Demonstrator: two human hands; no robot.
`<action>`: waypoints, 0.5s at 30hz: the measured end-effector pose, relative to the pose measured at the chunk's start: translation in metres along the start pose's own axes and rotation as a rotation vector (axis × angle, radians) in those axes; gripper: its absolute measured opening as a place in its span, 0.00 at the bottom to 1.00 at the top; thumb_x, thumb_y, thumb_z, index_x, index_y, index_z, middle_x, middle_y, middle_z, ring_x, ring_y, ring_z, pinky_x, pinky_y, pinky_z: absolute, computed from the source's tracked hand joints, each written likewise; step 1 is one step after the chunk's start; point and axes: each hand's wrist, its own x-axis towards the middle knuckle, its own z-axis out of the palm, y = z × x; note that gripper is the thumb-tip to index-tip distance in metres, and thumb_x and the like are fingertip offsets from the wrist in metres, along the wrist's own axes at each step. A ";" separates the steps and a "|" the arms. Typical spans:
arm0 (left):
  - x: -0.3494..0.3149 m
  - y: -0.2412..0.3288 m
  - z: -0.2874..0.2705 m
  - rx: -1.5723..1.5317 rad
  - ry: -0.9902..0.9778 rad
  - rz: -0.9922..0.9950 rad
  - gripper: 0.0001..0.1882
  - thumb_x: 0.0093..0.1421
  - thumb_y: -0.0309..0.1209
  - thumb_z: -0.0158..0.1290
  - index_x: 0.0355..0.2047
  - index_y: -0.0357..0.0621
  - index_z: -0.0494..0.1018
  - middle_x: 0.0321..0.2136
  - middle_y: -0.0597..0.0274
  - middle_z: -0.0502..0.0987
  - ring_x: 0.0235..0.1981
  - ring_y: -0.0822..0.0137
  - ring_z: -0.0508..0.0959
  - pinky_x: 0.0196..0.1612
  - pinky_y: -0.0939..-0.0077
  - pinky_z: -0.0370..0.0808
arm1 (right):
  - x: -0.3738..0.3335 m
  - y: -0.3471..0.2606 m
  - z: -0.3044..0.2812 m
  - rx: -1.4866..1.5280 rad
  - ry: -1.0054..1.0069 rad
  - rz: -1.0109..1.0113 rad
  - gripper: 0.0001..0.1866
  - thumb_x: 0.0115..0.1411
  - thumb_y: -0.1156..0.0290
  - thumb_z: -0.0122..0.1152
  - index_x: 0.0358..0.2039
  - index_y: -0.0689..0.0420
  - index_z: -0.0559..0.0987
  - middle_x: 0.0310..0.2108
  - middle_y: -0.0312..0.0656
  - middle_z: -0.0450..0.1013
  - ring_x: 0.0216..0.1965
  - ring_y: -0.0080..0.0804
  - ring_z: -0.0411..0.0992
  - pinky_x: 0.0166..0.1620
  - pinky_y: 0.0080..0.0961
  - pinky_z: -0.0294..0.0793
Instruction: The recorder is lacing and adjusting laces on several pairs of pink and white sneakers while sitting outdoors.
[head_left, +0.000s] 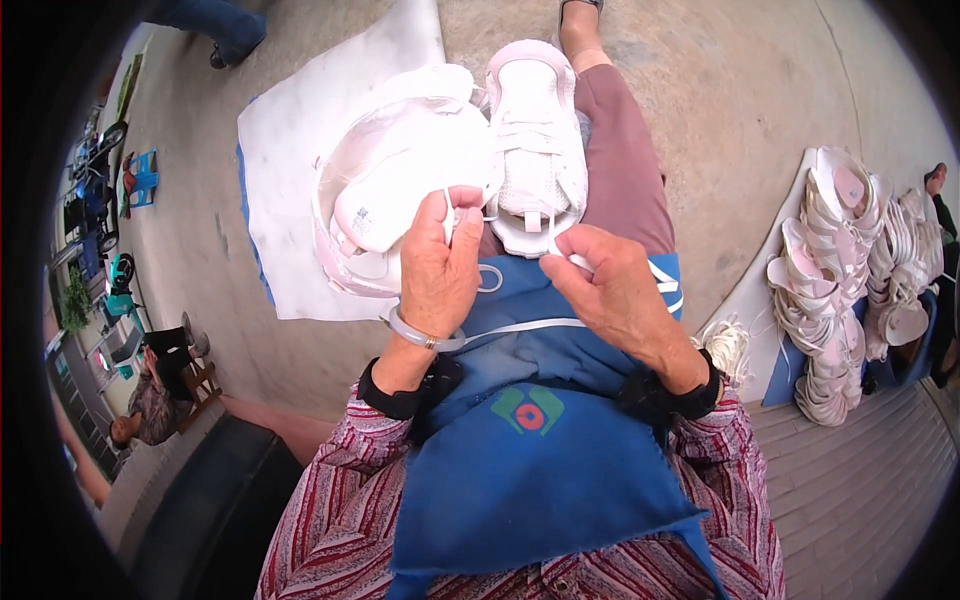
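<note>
A white sneaker [535, 120] with pale pink trim rests on my lap, its toe pointing away from me. My left hand [438, 262], with a bangle at the wrist, is closed in a pinch on a white shoelace [448, 215] just left of the shoe's heel. By the heel opening, my right hand [625, 290] pinches a length of white lace between thumb and fingertips. More white lace [525, 326] trails over my blue apron [540, 480]. Left of the sneaker lies a pile of white and pink shoe pieces [345, 190], partly behind my left hand.
The pile sits on a white sheet [290, 130]. To the right stand stacked shoe uppers [825, 290] and a bundle of white laces [726, 350]. Someone sits on a chair at far left, near parked scooters [120, 285]. Another person's leg [235, 30] shows at the top.
</note>
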 end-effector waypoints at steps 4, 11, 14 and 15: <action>0.027 -0.011 -0.005 0.472 0.023 0.228 0.12 0.61 0.30 0.48 0.42 0.37 0.66 0.29 0.58 0.74 0.16 0.75 0.70 0.21 0.80 0.69 | -0.007 -0.015 0.020 0.036 0.035 -0.278 0.07 0.54 0.72 0.56 0.25 0.62 0.70 0.23 0.48 0.68 0.25 0.46 0.69 0.26 0.37 0.67; 0.032 0.006 -0.008 0.548 -0.073 0.092 0.12 0.55 0.28 0.52 0.37 0.37 0.64 0.26 0.46 0.76 0.27 0.48 0.77 0.31 0.63 0.73 | -0.010 -0.023 0.036 -0.034 0.056 -0.441 0.08 0.53 0.72 0.58 0.27 0.59 0.68 0.23 0.44 0.68 0.23 0.44 0.70 0.24 0.36 0.69; 0.028 0.010 -0.010 0.019 -0.134 -0.140 0.12 0.54 0.28 0.53 0.36 0.36 0.66 0.25 0.46 0.76 0.26 0.48 0.77 0.31 0.64 0.73 | -0.011 -0.028 0.037 -0.053 0.045 -0.477 0.08 0.52 0.73 0.59 0.27 0.58 0.67 0.23 0.44 0.67 0.23 0.43 0.70 0.23 0.36 0.68; 0.028 0.009 -0.011 0.021 -0.130 -0.139 0.12 0.54 0.28 0.53 0.36 0.36 0.66 0.25 0.46 0.76 0.26 0.48 0.77 0.31 0.64 0.73 | -0.011 -0.030 0.037 -0.051 0.043 -0.488 0.08 0.52 0.73 0.59 0.27 0.59 0.67 0.23 0.43 0.67 0.22 0.42 0.70 0.22 0.35 0.68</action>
